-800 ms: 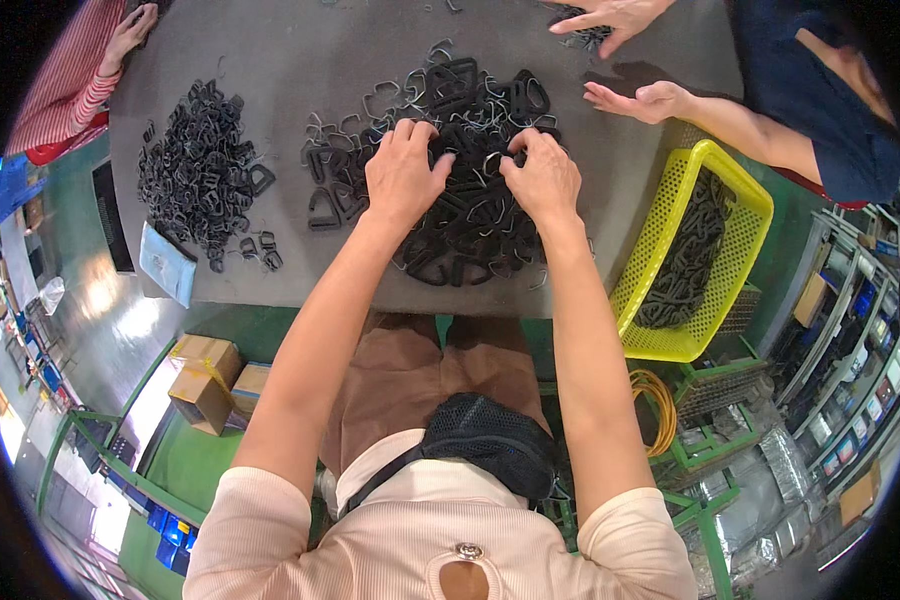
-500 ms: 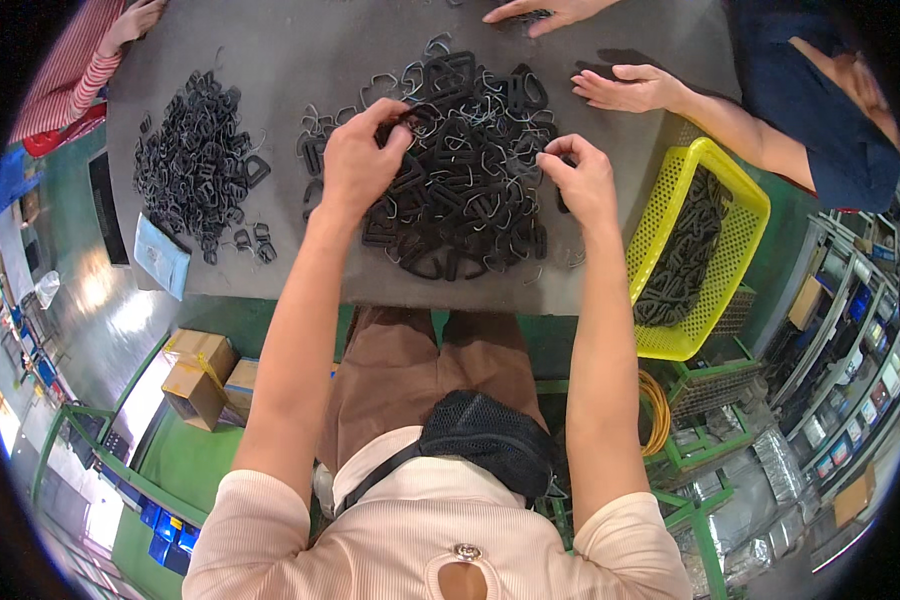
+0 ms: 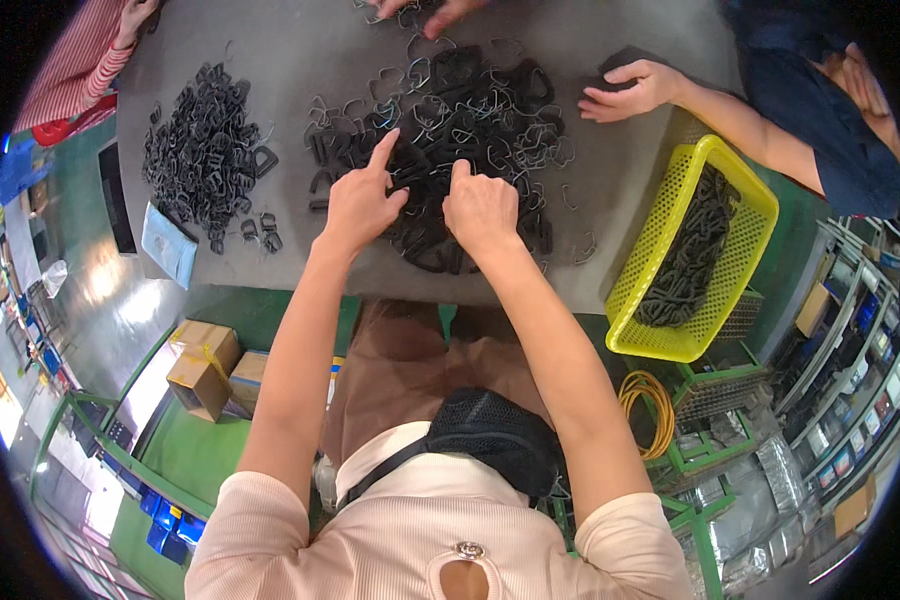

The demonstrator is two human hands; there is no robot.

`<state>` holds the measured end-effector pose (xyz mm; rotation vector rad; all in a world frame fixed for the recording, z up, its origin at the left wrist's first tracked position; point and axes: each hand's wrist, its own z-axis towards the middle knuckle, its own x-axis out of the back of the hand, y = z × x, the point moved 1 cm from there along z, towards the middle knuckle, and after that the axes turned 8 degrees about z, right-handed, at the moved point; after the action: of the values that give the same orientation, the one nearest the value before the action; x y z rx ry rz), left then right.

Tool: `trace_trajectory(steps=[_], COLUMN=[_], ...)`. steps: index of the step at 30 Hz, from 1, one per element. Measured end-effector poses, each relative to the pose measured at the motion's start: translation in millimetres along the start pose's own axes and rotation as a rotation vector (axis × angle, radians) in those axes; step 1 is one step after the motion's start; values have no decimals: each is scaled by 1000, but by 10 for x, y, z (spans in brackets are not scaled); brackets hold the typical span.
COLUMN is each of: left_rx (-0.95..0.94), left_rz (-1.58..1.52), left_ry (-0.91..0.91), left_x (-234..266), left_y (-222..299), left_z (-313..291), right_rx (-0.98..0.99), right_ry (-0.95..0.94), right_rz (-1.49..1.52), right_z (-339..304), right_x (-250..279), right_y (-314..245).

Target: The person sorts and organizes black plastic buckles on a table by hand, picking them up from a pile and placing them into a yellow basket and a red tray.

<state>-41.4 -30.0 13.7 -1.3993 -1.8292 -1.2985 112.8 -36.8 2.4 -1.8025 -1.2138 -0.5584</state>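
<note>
A heap of black plastic buckles and rings, mixed with thin offcut strands (image 3: pixel 440 125), lies on the grey table in front of me. My left hand (image 3: pixel 362 207) is over the heap's left part, its index finger stretched out and thumb apart, with nothing visible in it. Beside it, my right hand (image 3: pixel 482 208) rests at the middle of the heap. Its index finger points into the pieces while the other fingers curl under; the thumb is hidden. Some pieces below both hands are covered by them.
A second pile of black buckles (image 3: pixel 202 150) is at the left, near a light blue packet (image 3: pixel 168 246). At the right edge stands a yellow basket (image 3: pixel 620 325) holding black pieces. A co-worker's hand (image 3: pixel 630 90) hovers beyond the heap; other people's hands work at the far side.
My right hand has moved left from the heap's right edge to its middle. My left hand has come lower and its pinch has opened. At the far side, another person's hands have shifted left.
</note>
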Motion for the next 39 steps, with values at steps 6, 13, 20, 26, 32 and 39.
trace_trajectory(steps=[6, 13, 20, 26, 32, 39], left_rx=[-25, 20, -305, -383, -562, -178], left_rz=[162, -307, -459, -361, -402, -56], left_ry=[-8, -184, -239, -218, 140, 484], left_x=[15, 307, -59, -647, -747, -638], left_y=[-36, 393, 1728, 3097, 3257, 1340], left_z=[56, -67, -168, -141, -268, -48], right_rx=[-27, -138, -326, -493, -499, 238], right_ry=[-122, -168, 247, 654, 908, 727], right_rz=[287, 891, 1077, 829, 304, 310], right_z=[-22, -337, -1262, -1770, -1812, -1076], right_x=[225, 541, 1038, 1183, 1173, 789], right_y=[173, 806, 1521, 2524, 2628, 1374])
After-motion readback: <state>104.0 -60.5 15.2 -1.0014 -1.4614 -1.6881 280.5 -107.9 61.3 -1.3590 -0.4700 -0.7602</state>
